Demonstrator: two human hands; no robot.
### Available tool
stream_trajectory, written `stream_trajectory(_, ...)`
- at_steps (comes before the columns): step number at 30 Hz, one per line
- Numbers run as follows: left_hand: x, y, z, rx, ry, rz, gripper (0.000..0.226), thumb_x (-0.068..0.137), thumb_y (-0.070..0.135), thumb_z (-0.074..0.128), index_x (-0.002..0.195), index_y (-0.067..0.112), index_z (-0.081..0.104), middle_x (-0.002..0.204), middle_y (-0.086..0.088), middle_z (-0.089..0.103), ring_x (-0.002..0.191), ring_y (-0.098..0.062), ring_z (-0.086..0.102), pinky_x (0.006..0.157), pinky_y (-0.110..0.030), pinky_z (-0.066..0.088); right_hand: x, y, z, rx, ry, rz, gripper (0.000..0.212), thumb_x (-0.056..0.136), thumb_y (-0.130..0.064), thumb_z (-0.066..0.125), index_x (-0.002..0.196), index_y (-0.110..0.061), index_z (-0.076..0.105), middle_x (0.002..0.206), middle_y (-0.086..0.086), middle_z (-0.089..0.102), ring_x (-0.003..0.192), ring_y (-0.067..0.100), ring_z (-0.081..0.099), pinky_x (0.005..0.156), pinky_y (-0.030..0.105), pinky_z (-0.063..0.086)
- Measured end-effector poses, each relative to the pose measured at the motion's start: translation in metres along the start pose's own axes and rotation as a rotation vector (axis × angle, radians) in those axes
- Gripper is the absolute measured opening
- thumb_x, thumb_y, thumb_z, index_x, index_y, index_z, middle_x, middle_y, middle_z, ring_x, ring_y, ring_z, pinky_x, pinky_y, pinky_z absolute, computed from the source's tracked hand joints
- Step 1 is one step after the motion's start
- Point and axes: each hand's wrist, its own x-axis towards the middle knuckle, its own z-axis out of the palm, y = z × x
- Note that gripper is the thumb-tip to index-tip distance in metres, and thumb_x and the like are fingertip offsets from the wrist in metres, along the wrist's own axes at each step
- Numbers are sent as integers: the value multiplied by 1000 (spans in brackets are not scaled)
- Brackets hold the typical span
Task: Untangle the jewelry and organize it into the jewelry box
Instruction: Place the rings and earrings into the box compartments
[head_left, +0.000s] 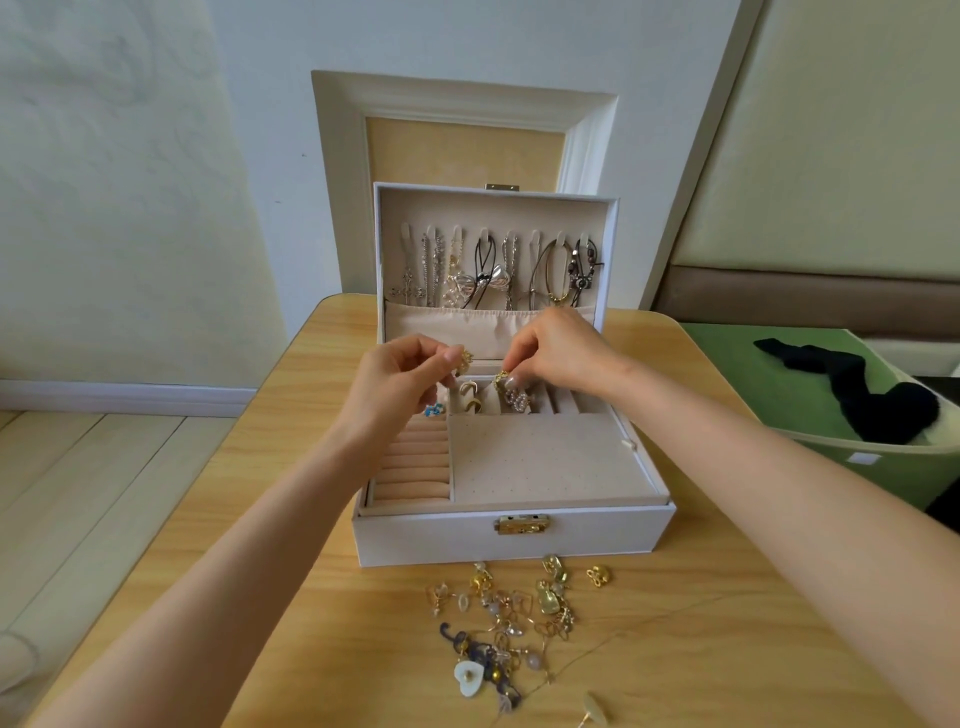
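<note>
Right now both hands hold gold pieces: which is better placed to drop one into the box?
Probably the right hand: its gold piece hangs low over a back compartment; the left hand holds the other gold piece higher.

a pale wall fills the upper left; light plank floor lower left; a wooden worktop spans the centre.

A light wooden table is seen in the middle, set before a pale wall. A white frame with a yellowish inner panel is seen upright at the table's far end. At right, a green bin is placed just beside the table, and a black cloth is draped inside it. Pale floor planks and a white baseboard are shown at left. A cream panel is seen above a brown band at far right.
</note>
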Motion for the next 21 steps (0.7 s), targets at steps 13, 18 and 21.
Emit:
stream_trajectory(13,24,2,11,12,-64,-87,19,92,20,58,75,11,59,63,-1,59,41,-2,44,43,-13,37,1,-2,11,-83,19,33,18,68,-26,82,85,-24,76,83,-9,69,89,12,61,84,31,49)
stream_trajectory(18,24,-4,9,-12,-80,-110,19,92,20,57,75,12,59,62,3,61,42,-2,44,45,-15,35,1,0,10,-192,-25,-23,16,74,-31,77,89,-26,76,75,-14,60,89,11,57,80,27,45)
stream_trajectory(21,25,-4,8,-7,-117,-113,21,92,20,57,73,12,59,58,5,59,43,-4,41,46,-15,33,-2,-1,6,-114,34,-41,19,73,-25,78,92,-26,74,77,-15,62,82,8,57,78,27,44)
